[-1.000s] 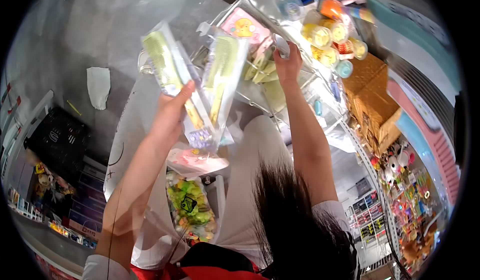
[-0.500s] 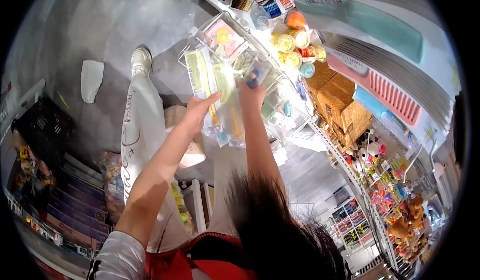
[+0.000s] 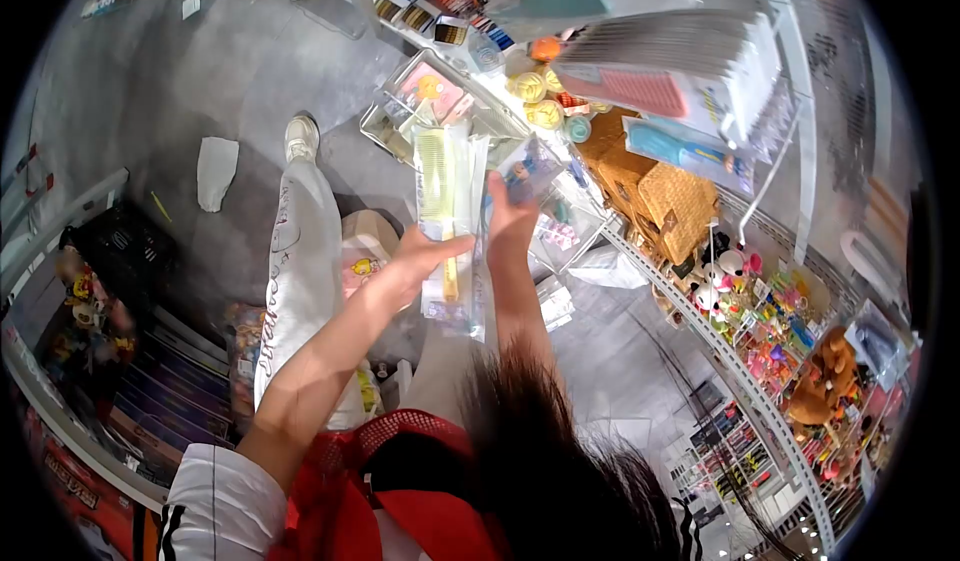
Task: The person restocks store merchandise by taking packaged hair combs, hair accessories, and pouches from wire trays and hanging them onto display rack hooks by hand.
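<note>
My left hand (image 3: 425, 259) is closed on yellow combs in clear plastic packets (image 3: 436, 176), its thumb lying across the front packet. The packets stand nearly upright, overlapping, with the comb teeth at the top. Just to the right, my right hand (image 3: 512, 223) grips a clear plastic packet with a blue print (image 3: 530, 171); its thumb points up and its other fingers are partly hidden. Beyond both hands is a wire basket (image 3: 385, 141) holding a pink box with a yellow figure (image 3: 428, 89).
Packaged combs hang at the upper right, including a pink comb (image 3: 640, 91) and a blue one (image 3: 670, 148). Woven baskets (image 3: 655, 196) and small toys (image 3: 760, 311) line the right-hand shelf. A white paper piece (image 3: 216, 173) lies on the floor; a black crate (image 3: 120, 246) stands left.
The comb packets, earlier fanned apart between my hands, now overlap in a tighter stack. Both hands sit lower in the view, and the camera has shifted.
</note>
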`<state>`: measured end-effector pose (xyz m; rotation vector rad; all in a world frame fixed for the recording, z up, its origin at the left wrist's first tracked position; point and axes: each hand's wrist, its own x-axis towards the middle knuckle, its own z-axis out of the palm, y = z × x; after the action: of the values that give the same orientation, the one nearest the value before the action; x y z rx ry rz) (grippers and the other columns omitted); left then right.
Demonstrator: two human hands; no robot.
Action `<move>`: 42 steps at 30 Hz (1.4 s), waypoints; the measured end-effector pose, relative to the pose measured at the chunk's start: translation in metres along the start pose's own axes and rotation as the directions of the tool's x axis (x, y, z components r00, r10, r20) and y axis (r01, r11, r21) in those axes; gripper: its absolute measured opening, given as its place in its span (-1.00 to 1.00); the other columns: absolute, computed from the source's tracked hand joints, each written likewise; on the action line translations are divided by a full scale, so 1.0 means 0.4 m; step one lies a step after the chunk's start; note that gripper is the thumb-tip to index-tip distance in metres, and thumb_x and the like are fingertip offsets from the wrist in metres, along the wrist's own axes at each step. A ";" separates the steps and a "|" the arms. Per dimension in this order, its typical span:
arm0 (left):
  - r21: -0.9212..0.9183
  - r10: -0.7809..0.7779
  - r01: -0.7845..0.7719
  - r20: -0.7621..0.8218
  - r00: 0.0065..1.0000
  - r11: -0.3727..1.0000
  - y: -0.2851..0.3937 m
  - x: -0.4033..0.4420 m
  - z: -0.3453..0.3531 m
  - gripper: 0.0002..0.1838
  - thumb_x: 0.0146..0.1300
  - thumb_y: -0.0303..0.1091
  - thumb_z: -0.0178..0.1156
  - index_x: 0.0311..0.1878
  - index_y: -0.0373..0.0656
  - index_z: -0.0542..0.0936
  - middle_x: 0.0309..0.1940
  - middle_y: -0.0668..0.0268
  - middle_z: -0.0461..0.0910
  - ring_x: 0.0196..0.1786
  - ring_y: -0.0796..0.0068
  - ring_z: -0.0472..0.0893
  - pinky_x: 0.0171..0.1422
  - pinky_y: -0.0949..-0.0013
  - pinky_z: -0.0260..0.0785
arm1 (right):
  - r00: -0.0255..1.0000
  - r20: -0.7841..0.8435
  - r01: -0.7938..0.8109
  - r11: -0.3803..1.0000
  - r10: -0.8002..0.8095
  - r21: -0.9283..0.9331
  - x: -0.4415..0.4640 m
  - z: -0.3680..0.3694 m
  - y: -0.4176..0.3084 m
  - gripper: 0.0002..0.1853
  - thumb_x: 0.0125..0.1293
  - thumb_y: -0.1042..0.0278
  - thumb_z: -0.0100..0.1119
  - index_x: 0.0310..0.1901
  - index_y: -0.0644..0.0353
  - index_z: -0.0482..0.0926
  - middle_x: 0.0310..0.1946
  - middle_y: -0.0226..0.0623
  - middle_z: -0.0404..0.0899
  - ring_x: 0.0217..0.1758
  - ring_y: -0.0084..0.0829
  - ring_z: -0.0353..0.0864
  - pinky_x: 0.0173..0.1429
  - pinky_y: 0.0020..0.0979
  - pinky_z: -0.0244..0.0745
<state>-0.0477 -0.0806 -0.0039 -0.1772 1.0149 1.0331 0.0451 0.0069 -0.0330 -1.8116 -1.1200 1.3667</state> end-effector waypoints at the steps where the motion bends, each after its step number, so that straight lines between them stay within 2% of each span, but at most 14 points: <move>1: -0.040 -0.013 0.014 0.034 0.999 0.999 0.015 -0.017 0.008 -0.56 0.08 -0.40 0.22 0.03 -0.30 0.39 -0.19 0.27 0.53 -0.18 0.52 0.53 -0.07 0.42 0.40 | 0.996 0.076 -0.036 0.999 0.036 -0.003 0.000 -0.031 -0.033 -0.66 0.15 0.31 0.16 -0.12 0.36 0.44 -0.24 -0.22 0.52 -0.34 -0.44 0.53 -0.25 -0.42 0.38; 3: -0.119 -0.039 0.050 0.092 0.995 0.992 0.046 -0.057 0.012 -0.57 0.10 -0.41 0.20 0.03 -0.33 0.38 -0.19 0.22 0.53 -0.19 0.48 0.55 -0.08 0.36 0.43 | 0.966 0.233 -0.114 0.993 0.115 -0.019 -0.008 -0.086 -0.076 -0.69 0.19 0.32 0.11 -0.10 0.33 0.43 -0.23 -0.22 0.52 -0.38 -0.49 0.53 -0.32 -0.47 0.37; 4: -0.160 -0.030 0.047 0.106 0.994 0.986 0.033 -0.058 -0.005 -0.60 0.16 -0.37 0.12 0.03 -0.36 0.37 -0.18 0.16 0.52 -0.19 0.39 0.57 -0.09 0.30 0.47 | 0.984 0.172 -0.084 0.967 0.043 0.239 -0.023 -0.092 -0.079 -0.76 0.25 0.33 0.04 -0.12 0.30 0.44 -0.30 -0.24 0.54 -0.45 -0.56 0.51 -0.40 -0.53 0.35; 8: -0.265 0.005 0.043 0.177 0.984 0.963 0.033 -0.106 -0.051 -0.64 0.24 -0.33 0.00 0.05 -0.33 0.36 -0.19 0.14 0.52 -0.15 0.32 0.56 -0.05 0.30 0.47 | 0.866 0.457 -0.299 0.943 0.204 0.146 -0.060 -0.184 -0.139 -0.72 0.24 0.27 0.01 -0.09 0.24 0.44 -0.29 -0.29 0.55 -0.27 -0.50 0.50 -0.22 -0.47 0.38; 11: -0.219 0.005 0.010 0.069 0.998 0.976 0.048 -0.145 -0.033 -0.65 0.20 -0.36 0.08 0.02 -0.28 0.36 -0.24 0.20 0.52 -0.22 0.36 0.58 -0.13 0.27 0.49 | 0.762 0.623 -0.304 0.947 0.175 0.105 -0.111 -0.219 -0.168 -0.73 0.26 0.25 -0.02 -0.10 0.23 0.44 -0.27 -0.28 0.54 -0.28 -0.48 0.51 -0.19 -0.45 0.40; 13: -0.178 0.026 -0.020 0.034 0.999 0.984 0.052 -0.165 -0.006 -0.67 0.24 -0.32 0.04 0.03 -0.25 0.36 -0.23 0.22 0.52 -0.21 0.37 0.57 -0.14 0.27 0.49 | 0.691 0.665 -0.287 0.952 0.285 -0.109 -0.137 -0.218 -0.206 -0.63 0.32 0.16 -0.14 -0.02 0.30 0.38 -0.31 -0.19 0.53 -0.34 -0.45 0.54 -0.25 -0.46 0.46; 17: -0.212 0.013 0.017 0.141 0.990 0.977 0.070 -0.207 0.045 -0.68 0.29 -0.26 -0.05 0.03 -0.24 0.35 -0.20 0.22 0.52 -0.20 0.39 0.58 -0.12 0.31 0.49 | 0.872 0.472 -0.235 0.956 0.129 0.174 -0.212 -0.204 -0.219 -0.65 0.32 0.34 -0.12 0.08 0.29 0.17 -0.12 -0.15 0.44 -0.34 -0.41 0.56 -0.12 -0.39 0.49; 18: -0.190 0.027 -0.003 0.123 0.992 0.982 0.080 -0.221 0.068 -0.68 0.31 -0.24 -0.08 0.02 -0.24 0.36 -0.20 0.21 0.52 -0.20 0.38 0.58 -0.12 0.31 0.49 | 0.885 0.440 -0.209 0.974 0.152 0.085 -0.230 -0.211 -0.272 -0.53 0.29 0.43 -0.10 0.18 0.27 0.02 0.06 -0.06 0.29 -0.07 -0.28 0.49 0.11 -0.32 0.37; 21: -0.103 0.067 -0.056 0.102 0.993 0.993 0.106 -0.260 0.129 -0.66 0.33 -0.18 -0.12 0.02 -0.23 0.36 -0.17 0.21 0.51 -0.18 0.40 0.57 -0.11 0.33 0.48 | 0.902 0.333 0.302 0.953 -0.274 -0.032 -0.249 -0.225 -0.250 -0.41 0.26 0.48 -0.08 0.27 0.22 -0.10 0.22 -0.04 0.08 0.24 -0.16 0.19 0.28 -0.22 0.12; 22: -0.096 0.079 -0.069 0.098 0.992 0.993 0.114 -0.267 0.146 -0.66 0.33 -0.18 -0.13 0.02 -0.23 0.37 -0.17 0.21 0.50 -0.18 0.40 0.56 -0.10 0.33 0.48 | 0.904 0.389 0.173 0.984 -0.178 0.049 -0.260 -0.242 -0.282 -0.30 0.22 0.54 -0.06 0.31 0.17 -0.20 0.31 -0.08 -0.15 0.39 -0.17 -0.19 0.37 -0.19 -0.13; 27: -0.039 0.086 -0.082 0.140 0.986 0.996 0.122 -0.272 0.163 -0.57 0.35 -0.11 -0.19 0.12 -0.24 0.29 -0.13 0.24 0.49 -0.12 0.45 0.53 -0.04 0.32 0.43 | 0.938 0.307 0.095 0.969 -0.164 0.227 -0.253 -0.311 -0.326 -0.29 0.14 0.68 -0.16 0.32 0.15 -0.16 0.32 -0.21 -0.05 0.35 -0.36 -0.03 0.33 -0.44 -0.11; 29: -0.050 0.088 -0.078 0.244 0.966 0.996 0.123 -0.276 0.164 -0.48 0.31 -0.04 -0.16 0.18 -0.23 0.22 0.01 0.18 0.41 0.01 0.31 0.47 0.06 0.25 0.37 | 0.942 0.216 0.218 0.957 -0.258 0.193 -0.242 -0.335 -0.346 -0.35 0.17 0.66 -0.17 0.31 0.16 -0.07 0.30 -0.25 0.01 0.34 -0.40 0.01 0.32 -0.44 -0.08; 35: -0.110 -0.005 0.076 0.537 0.844 0.991 0.150 -0.223 0.166 -0.32 0.19 0.07 -0.01 0.24 -0.21 0.15 0.18 0.10 0.25 0.14 0.10 0.37 0.18 0.12 0.29 | 0.987 0.120 0.084 0.974 -0.111 0.209 -0.216 -0.369 -0.325 -0.54 0.26 0.52 -0.17 0.22 0.25 0.18 0.22 -0.25 0.19 0.24 -0.53 0.16 0.25 -0.54 0.02; 42: 0.113 -0.197 0.162 0.491 0.849 0.980 0.201 -0.161 0.202 -0.32 0.09 -0.12 0.19 0.20 -0.25 0.18 0.08 0.14 0.34 0.07 0.25 0.43 0.10 0.21 0.37 | 0.998 0.028 0.051 0.951 -0.063 0.305 -0.245 -0.324 -0.313 -0.47 0.15 0.63 -0.02 0.21 0.28 0.19 0.19 -0.28 0.21 0.09 -0.56 0.30 0.10 -0.57 0.22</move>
<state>-0.0688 -0.0326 0.1161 0.0545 0.5434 0.8100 0.1247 -0.0189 0.1546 -1.5264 -0.9146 1.4555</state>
